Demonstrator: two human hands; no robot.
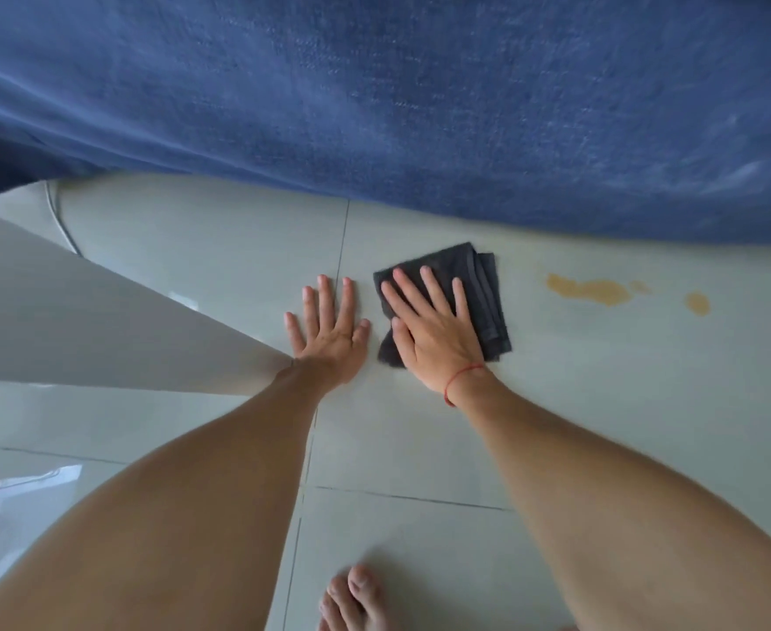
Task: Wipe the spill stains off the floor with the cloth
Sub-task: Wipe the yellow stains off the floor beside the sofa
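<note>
Right hand (436, 330) flat on cloth (488, 293)

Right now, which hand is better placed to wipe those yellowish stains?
Right hand: it lies flat on the cloth, beside the stains. The left hand rests on bare floor, farther away.

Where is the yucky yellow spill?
In the head view, the yellow spill sits on the floor tiles, right of the dark cloth, near the blue fabric's edge.
</note>
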